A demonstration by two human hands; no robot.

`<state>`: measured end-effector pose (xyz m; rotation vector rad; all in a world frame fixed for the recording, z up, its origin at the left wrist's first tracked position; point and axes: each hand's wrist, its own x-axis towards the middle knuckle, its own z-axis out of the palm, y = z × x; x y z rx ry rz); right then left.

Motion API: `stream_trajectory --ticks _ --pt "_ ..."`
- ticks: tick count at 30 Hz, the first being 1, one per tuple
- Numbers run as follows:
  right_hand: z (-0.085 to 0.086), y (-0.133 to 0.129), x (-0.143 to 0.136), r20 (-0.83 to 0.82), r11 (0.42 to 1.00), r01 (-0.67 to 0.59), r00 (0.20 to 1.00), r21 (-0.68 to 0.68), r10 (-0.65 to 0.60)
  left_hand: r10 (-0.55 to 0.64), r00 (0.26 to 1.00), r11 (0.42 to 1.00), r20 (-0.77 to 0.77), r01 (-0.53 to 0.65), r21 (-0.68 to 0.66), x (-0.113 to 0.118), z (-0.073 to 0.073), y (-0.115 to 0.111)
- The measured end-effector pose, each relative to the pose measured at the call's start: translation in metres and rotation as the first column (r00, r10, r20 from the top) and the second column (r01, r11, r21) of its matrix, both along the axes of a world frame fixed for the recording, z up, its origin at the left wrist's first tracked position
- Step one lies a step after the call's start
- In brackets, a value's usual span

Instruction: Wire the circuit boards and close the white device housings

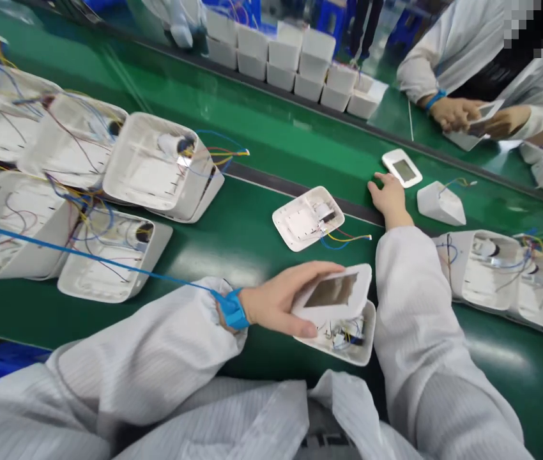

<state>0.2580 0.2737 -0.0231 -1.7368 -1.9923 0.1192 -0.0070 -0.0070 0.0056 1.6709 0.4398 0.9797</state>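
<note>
My left hand (283,295), with a blue wrist strap (232,309) around its wrist, grips a white front cover (336,294) with a dark rectangular window. The cover is tilted just above an open white housing (355,358) with wires and a dark part inside, and partly hides it. My right hand (390,197) is stretched forward on the green surface, fingers apart. Its fingertips are beside another white cover (402,168) with a grey window; whether they touch it I cannot tell. An open white shell (295,225) with a wired connector lies ahead of my left hand.
Stacked white housings with loose wires (149,166) fill the left; more housings (492,268) line the right. A single white housing (440,203) sits past my right forearm. Across the line, a co-worker's hands (463,115) hold a white part. A blue cord (108,260) crosses leftward.
</note>
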Motion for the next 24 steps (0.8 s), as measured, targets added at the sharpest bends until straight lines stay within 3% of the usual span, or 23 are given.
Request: stream_trajectory --ticks 3,7,19,24 --pt "-0.004 0.002 0.001 0.036 0.997 -0.064 0.997 -0.053 0.066 0.006 0.999 0.999 0.043 -0.004 -0.053 -0.001 0.0 0.004" --pt "-0.003 0.002 -0.001 0.05 0.994 -0.11 0.993 -0.018 0.111 0.015 0.999 0.996 0.051 -0.011 -0.088 0.001 -0.001 0.005" --pt "0.01 -0.011 -0.012 -0.008 0.993 -0.088 0.996 0.083 0.089 -0.001 0.999 0.99 0.051 0.008 -0.144 -0.001 0.002 0.004" --pt "0.011 -0.014 -0.014 -0.049 0.981 -0.158 0.985 0.114 0.164 0.033 0.999 0.994 -0.003 -0.033 -0.105 -0.001 0.003 0.002"
